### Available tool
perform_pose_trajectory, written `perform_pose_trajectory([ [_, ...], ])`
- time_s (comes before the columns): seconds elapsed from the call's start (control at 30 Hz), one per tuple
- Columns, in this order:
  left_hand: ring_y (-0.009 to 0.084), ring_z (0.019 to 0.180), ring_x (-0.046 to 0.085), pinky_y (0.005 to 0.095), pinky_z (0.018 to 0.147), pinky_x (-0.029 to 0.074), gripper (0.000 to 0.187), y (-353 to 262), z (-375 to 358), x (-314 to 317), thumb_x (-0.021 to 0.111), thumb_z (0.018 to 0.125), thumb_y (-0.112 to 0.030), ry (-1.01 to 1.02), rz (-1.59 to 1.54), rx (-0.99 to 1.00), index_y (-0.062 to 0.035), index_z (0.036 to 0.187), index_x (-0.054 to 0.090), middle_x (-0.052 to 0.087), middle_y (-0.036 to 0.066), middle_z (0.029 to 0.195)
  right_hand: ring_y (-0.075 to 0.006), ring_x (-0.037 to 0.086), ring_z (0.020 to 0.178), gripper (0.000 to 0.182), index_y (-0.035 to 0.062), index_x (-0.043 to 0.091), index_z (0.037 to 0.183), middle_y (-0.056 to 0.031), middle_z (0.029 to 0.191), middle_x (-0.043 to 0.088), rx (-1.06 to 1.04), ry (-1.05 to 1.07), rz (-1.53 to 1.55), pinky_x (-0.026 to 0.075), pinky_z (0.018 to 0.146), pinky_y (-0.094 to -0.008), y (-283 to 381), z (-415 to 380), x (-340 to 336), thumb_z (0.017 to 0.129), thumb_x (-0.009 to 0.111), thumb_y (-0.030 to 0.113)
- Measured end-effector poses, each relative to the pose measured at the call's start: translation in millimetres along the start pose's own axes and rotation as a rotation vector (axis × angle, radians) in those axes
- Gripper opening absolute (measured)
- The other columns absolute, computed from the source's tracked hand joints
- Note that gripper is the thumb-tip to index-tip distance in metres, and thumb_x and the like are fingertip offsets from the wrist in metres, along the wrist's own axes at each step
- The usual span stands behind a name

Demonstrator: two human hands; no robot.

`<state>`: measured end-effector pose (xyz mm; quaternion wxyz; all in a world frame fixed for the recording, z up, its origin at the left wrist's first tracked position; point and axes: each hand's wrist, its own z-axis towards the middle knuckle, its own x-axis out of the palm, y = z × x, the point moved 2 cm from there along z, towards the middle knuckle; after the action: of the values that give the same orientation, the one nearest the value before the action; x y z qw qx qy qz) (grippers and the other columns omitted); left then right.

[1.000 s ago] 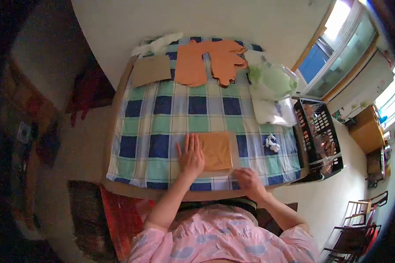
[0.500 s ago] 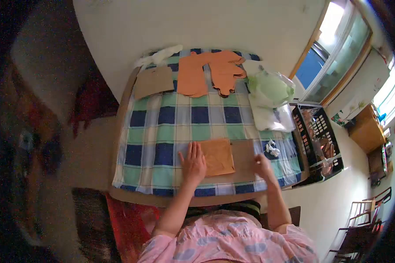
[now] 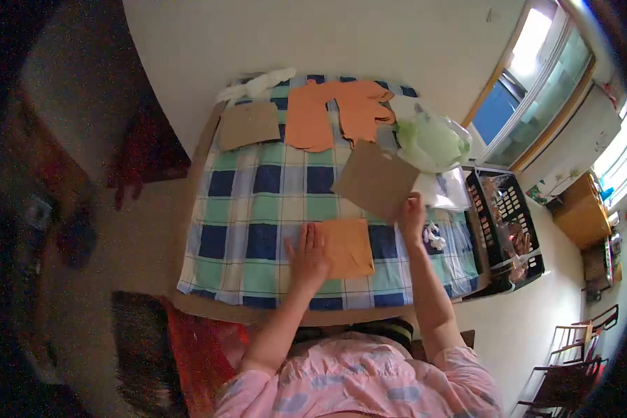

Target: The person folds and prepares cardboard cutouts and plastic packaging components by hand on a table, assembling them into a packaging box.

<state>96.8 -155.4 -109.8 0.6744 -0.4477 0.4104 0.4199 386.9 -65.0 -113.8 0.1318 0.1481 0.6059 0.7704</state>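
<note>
My left hand lies flat, fingers stretched, on the left edge of an orange-tan folded sheet near the front of the bed-like table. My right hand is closed on the lower right corner of a grey-brown cardboard sheet. The cardboard is tilted and overlaps the checked cloth beyond the orange sheet in this view. A crumpled white scrap lies just right of my right hand.
At the back lie another cardboard piece, orange cut-out sheets and white material. A pale green plastic bag sits back right. Beside the checked cloth stands a black basket.
My right hand has moved up and forward, drawing the cardboard from beneath the orange sheet and lifting it. My left hand has stayed on the orange sheet.
</note>
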Motion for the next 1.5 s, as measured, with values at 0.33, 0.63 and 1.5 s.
perform_pose_trajectory([
  [0.33, 0.0258, 0.136, 0.029, 0.0639, 0.106, 0.012, 0.050, -3, -12, -4, 0.043, 0.092, -0.023, -0.078, -0.014, -0.006, 0.0009, 0.136, 0.037, 0.040, 0.014, 0.141, -0.0250, 0.064, 0.071, 0.020, 0.0056, 0.055, 0.105, -0.0174, 0.077, 0.063, -0.024, 0.285, -0.743, 0.048, 0.060, -0.0374, 18, -59, 28, 0.085, 0.056, 0.009],
  [0.63, 0.0274, 0.136, 0.029, 0.0611, 0.106, 0.016, 0.055, -4, 3, 4, 0.046, 0.090, -0.021, -0.094, -0.065, -0.019, 0.0022, 0.138, 0.032, 0.036, 0.016, 0.142, -0.0241, 0.064, 0.074, 0.031, 0.0049, 0.051, 0.116, -0.0158, 0.085, 0.065, 0.013, 0.192, -0.513, 0.050, 0.066, -0.0338, 38, -98, 66, 0.086, 0.058, 0.007],
  [1.5, 0.0416, 0.130, 0.034, 0.0526, 0.110, 0.018, 0.054, -29, -37, -20, 0.047, 0.089, -0.009, -0.086, -0.379, -0.063, 0.0041, 0.138, 0.029, 0.036, 0.025, 0.139, -0.0329, 0.045, 0.121, 0.063, 0.0061, 0.041, 0.134, -0.0139, 0.132, 0.048, -0.302, 0.406, -0.929, 0.024, 0.108, -0.0495, 50, -127, 54, 0.074, 0.062, 0.009],
])
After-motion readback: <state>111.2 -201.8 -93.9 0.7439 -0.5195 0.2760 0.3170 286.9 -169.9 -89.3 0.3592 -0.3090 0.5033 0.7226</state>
